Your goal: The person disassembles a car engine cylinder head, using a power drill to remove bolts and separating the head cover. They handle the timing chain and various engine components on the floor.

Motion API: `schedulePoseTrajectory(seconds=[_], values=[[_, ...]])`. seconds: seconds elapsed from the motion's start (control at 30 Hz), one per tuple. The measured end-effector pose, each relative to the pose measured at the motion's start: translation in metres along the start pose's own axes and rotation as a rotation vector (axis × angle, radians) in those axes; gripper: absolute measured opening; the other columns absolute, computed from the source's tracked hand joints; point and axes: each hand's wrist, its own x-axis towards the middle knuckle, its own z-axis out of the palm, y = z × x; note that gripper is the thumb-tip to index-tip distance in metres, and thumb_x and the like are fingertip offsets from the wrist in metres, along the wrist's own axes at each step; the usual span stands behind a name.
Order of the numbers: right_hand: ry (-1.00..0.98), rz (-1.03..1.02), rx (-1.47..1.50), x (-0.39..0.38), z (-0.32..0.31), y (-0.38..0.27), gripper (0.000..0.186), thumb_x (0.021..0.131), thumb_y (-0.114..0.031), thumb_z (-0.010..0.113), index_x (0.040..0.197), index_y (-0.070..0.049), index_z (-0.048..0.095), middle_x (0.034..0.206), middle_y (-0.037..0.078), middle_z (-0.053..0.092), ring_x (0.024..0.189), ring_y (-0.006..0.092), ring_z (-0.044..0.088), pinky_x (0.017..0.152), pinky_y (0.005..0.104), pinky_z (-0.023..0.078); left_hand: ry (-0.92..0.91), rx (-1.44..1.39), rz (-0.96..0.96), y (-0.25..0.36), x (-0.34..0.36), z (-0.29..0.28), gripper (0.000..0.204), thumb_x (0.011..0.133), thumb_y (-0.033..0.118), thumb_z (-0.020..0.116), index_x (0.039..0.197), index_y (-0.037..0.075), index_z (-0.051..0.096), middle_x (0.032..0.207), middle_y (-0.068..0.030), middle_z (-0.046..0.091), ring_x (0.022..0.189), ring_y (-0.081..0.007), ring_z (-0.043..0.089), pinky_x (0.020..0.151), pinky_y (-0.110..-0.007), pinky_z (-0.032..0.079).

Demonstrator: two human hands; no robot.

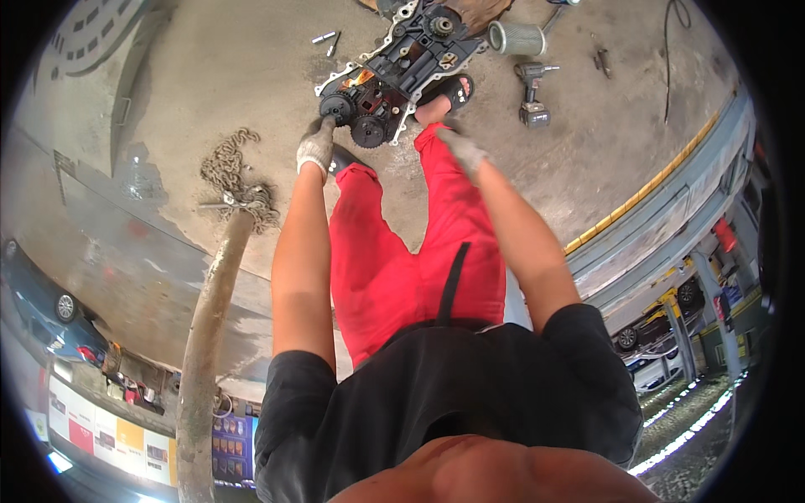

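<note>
Left hand (316, 145): gloved, fingertips at left gear (337, 106); can't tell if gripping or just touching.
Right hand (463, 151): gloved, blurred, by my right trouser leg (457, 197); nothing seen in it, finger curl unclear.
Casing (411, 65): floor, ahead of me, both gears at near end.
Gear care: best keep fingers out from between left gear and right gear (368, 132).
Sandal (459, 90): beside casing; toes should stay clear.

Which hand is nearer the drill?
Right. The right hand is by the right trouser leg, left of the drill; the left hand is farther left, by a gear.
</note>
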Motion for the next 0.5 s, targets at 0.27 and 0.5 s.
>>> schedulePoseTrajectory(seconds=[0.27,0.5], values=[[0.469,0.198,-0.12,-0.252,-0.242,0.301,0.029,0.102,-0.031,0.068,0.106,-0.004,0.078,0.087,0.0,0.067,0.081,0.0128,0.059,0.073,0.0306,0.049,-0.081,0.253,0.116,-0.059,-0.115,-0.057,0.053,0.106,0.047,0.062,0.137,0.004,0.07,0.099,-0.0063,0.072,0.084,-0.0163,0.065,0.077,-0.033,0.055],[-0.339,0.499,-0.682,-0.413,-0.339,0.536,0.046,0.096,-0.029,0.074,0.14,-0.015,0.072,0.118,0.019,0.079,0.113,0.0297,0.076,0.089,0.0498,0.062,0.035,0.329,-0.001,-0.201,-0.239,-0.074,0.061,0.104,0.055,0.052,0.128,0.003,0.074,0.114,-0.0238,0.08,0.103,-0.0445,0.075,0.09,-0.054,0.055]])
